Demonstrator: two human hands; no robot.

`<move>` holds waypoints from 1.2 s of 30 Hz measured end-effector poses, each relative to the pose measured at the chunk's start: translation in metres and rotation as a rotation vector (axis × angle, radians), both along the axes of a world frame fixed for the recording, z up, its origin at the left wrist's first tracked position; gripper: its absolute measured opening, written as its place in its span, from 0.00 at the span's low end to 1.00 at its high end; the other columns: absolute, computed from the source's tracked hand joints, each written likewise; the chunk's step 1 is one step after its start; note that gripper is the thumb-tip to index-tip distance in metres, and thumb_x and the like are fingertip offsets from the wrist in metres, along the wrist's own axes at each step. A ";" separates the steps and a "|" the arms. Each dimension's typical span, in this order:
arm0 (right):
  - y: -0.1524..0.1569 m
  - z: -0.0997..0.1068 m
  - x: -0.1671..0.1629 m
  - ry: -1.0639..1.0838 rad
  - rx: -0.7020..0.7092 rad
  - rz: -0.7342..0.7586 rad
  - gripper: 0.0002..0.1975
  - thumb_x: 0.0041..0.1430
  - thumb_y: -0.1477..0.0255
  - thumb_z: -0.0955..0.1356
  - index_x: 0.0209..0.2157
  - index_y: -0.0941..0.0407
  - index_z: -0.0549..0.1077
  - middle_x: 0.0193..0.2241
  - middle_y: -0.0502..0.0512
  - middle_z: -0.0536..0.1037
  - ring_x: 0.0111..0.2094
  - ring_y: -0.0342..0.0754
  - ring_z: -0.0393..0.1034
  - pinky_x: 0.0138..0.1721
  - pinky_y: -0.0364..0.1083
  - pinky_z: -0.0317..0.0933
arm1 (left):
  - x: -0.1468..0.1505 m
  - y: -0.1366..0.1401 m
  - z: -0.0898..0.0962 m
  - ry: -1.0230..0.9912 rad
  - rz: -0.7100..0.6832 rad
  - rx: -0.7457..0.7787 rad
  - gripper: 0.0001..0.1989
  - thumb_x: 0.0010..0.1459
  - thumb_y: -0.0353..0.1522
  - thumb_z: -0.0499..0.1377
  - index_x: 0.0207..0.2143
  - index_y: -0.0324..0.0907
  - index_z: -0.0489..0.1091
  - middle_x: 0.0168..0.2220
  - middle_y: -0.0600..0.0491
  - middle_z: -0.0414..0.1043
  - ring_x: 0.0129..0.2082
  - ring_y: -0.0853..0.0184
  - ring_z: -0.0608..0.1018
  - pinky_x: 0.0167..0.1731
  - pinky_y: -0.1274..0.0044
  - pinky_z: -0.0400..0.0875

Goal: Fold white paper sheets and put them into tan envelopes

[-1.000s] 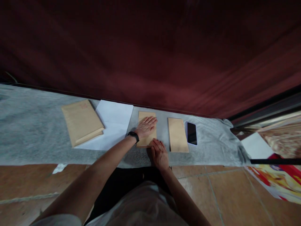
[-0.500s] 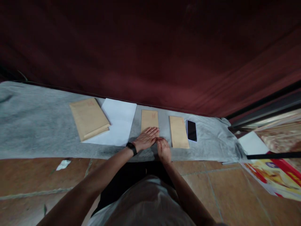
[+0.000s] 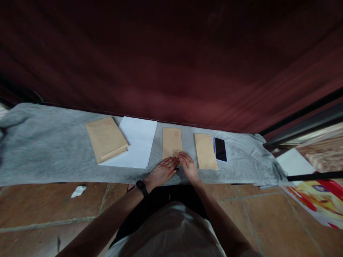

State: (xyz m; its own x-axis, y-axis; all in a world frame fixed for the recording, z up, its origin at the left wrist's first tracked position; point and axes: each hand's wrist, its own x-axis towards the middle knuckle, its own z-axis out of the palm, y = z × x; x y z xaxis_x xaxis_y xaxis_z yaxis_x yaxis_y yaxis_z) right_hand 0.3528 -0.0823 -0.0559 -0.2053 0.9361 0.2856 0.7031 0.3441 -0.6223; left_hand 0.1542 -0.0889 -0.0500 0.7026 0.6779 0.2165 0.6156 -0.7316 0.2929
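Note:
A tan envelope (image 3: 172, 141) with a faint red print lies upright in front of me on the grey cloth. My left hand (image 3: 164, 170), a black band on its wrist, rests over the envelope's near end with its fingers stretched out. Beside it my right hand (image 3: 188, 167) lies at the envelope's near right corner, fingertips almost meeting the left ones. Its fingers look extended and fairly flat. Both hands hide the envelope's near edge. To the right lies a second stack of tan envelopes (image 3: 205, 151).
On the left, larger tan envelopes (image 3: 107, 137) overlap white paper sheets (image 3: 139, 139). A phone (image 3: 220, 149) lies right of the second stack. The grey cloth (image 3: 53, 142) ends at a dark red upright surface (image 3: 171, 71). A colourful box (image 3: 318, 200) stands on the tiled floor.
My left hand has slid toward me, down the envelope. My right hand has gone from pinched fingers at the edge to flatter, extended fingers. The view has shifted slightly.

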 end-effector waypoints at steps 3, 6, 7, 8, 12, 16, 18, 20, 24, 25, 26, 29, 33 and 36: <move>0.019 0.004 -0.002 -0.173 -0.038 0.197 0.24 0.75 0.63 0.52 0.60 0.51 0.69 0.62 0.52 0.69 0.65 0.45 0.60 0.66 0.53 0.53 | -0.001 -0.006 -0.003 -0.026 0.103 0.010 0.22 0.70 0.35 0.46 0.61 0.37 0.65 0.62 0.43 0.69 0.63 0.62 0.69 0.64 0.67 0.62; 0.037 0.003 -0.004 -0.339 -0.028 0.274 0.23 0.75 0.62 0.53 0.64 0.48 0.65 0.66 0.50 0.63 0.67 0.46 0.55 0.68 0.53 0.48 | -0.001 -0.011 -0.006 -0.053 0.178 0.042 0.21 0.69 0.33 0.47 0.59 0.37 0.67 0.59 0.42 0.71 0.62 0.60 0.70 0.61 0.65 0.67; 0.042 0.002 -0.005 -0.371 -0.012 0.272 0.23 0.74 0.62 0.54 0.64 0.48 0.64 0.67 0.50 0.62 0.68 0.46 0.54 0.68 0.53 0.48 | -0.001 -0.012 -0.006 -0.063 0.191 0.052 0.21 0.68 0.32 0.47 0.59 0.37 0.67 0.59 0.43 0.71 0.62 0.60 0.71 0.60 0.65 0.68; 0.046 0.001 -0.005 -0.393 0.002 0.257 0.22 0.74 0.63 0.55 0.64 0.48 0.64 0.67 0.50 0.61 0.68 0.46 0.54 0.68 0.52 0.48 | -0.001 -0.012 -0.006 -0.073 0.201 0.060 0.21 0.68 0.31 0.48 0.59 0.38 0.67 0.59 0.43 0.71 0.61 0.60 0.71 0.60 0.65 0.68; 0.064 0.004 -0.005 -0.418 -0.078 0.217 0.23 0.74 0.63 0.56 0.66 0.48 0.60 0.69 0.50 0.55 0.70 0.46 0.49 0.69 0.53 0.45 | -0.002 -0.011 -0.006 -0.105 0.254 0.063 0.19 0.68 0.31 0.49 0.57 0.37 0.69 0.58 0.44 0.72 0.60 0.59 0.72 0.59 0.66 0.70; 0.075 0.009 0.001 -0.361 -0.223 0.268 0.23 0.75 0.64 0.54 0.66 0.49 0.60 0.70 0.51 0.54 0.70 0.45 0.48 0.69 0.53 0.44 | -0.006 -0.006 -0.006 -0.164 0.291 0.032 0.16 0.68 0.29 0.50 0.53 0.39 0.72 0.56 0.46 0.74 0.58 0.61 0.74 0.57 0.67 0.72; 0.072 0.009 0.005 -0.333 -0.195 0.278 0.22 0.74 0.66 0.55 0.65 0.49 0.62 0.68 0.52 0.58 0.69 0.46 0.51 0.69 0.54 0.45 | -0.007 -0.005 -0.006 -0.185 0.300 0.015 0.15 0.68 0.28 0.50 0.52 0.41 0.72 0.55 0.47 0.75 0.57 0.62 0.75 0.56 0.68 0.73; 0.060 0.006 0.009 -0.310 -0.127 0.276 0.21 0.73 0.68 0.58 0.64 0.49 0.64 0.67 0.53 0.61 0.68 0.48 0.53 0.69 0.56 0.45 | -0.008 -0.005 -0.005 -0.183 0.302 0.002 0.15 0.67 0.27 0.50 0.51 0.41 0.72 0.55 0.47 0.75 0.57 0.63 0.75 0.55 0.69 0.73; 0.023 0.000 0.017 -0.237 -0.024 0.293 0.21 0.70 0.66 0.63 0.62 0.50 0.67 0.64 0.55 0.66 0.65 0.49 0.59 0.68 0.57 0.47 | -0.007 -0.007 -0.004 -0.142 0.315 -0.003 0.15 0.67 0.26 0.49 0.51 0.41 0.71 0.55 0.47 0.75 0.57 0.62 0.75 0.55 0.69 0.73; 0.015 -0.001 0.019 -0.214 -0.009 0.297 0.20 0.70 0.66 0.63 0.61 0.51 0.68 0.63 0.55 0.68 0.65 0.49 0.60 0.67 0.57 0.49 | -0.006 -0.007 -0.004 -0.135 0.327 -0.001 0.15 0.67 0.26 0.49 0.51 0.41 0.71 0.54 0.47 0.75 0.56 0.62 0.75 0.54 0.69 0.73; 0.008 -0.002 0.020 -0.190 0.004 0.288 0.19 0.70 0.67 0.63 0.60 0.51 0.69 0.62 0.55 0.70 0.64 0.49 0.62 0.67 0.56 0.50 | -0.006 -0.007 -0.005 -0.131 0.340 0.003 0.15 0.67 0.26 0.49 0.51 0.40 0.71 0.54 0.47 0.75 0.56 0.62 0.75 0.54 0.69 0.73; -0.001 -0.004 0.021 -0.113 0.017 0.206 0.16 0.70 0.71 0.62 0.55 0.50 0.75 0.56 0.55 0.76 0.58 0.48 0.68 0.62 0.54 0.57 | -0.003 -0.006 -0.007 -0.137 0.382 0.017 0.16 0.68 0.28 0.48 0.53 0.39 0.70 0.53 0.46 0.76 0.55 0.62 0.76 0.54 0.69 0.73; 0.000 -0.007 0.017 -0.045 0.013 0.103 0.12 0.69 0.72 0.64 0.46 0.51 0.78 0.50 0.54 0.80 0.52 0.49 0.72 0.57 0.52 0.62 | 0.000 -0.004 -0.007 -0.154 0.420 0.020 0.16 0.69 0.30 0.48 0.53 0.40 0.70 0.52 0.47 0.76 0.54 0.63 0.77 0.54 0.70 0.73; 0.001 -0.009 0.012 -0.029 0.023 0.051 0.10 0.68 0.72 0.65 0.43 0.52 0.79 0.48 0.54 0.80 0.51 0.50 0.72 0.56 0.52 0.62 | 0.001 -0.004 -0.006 -0.156 0.437 0.010 0.15 0.69 0.31 0.48 0.52 0.41 0.71 0.52 0.48 0.77 0.53 0.63 0.77 0.53 0.70 0.73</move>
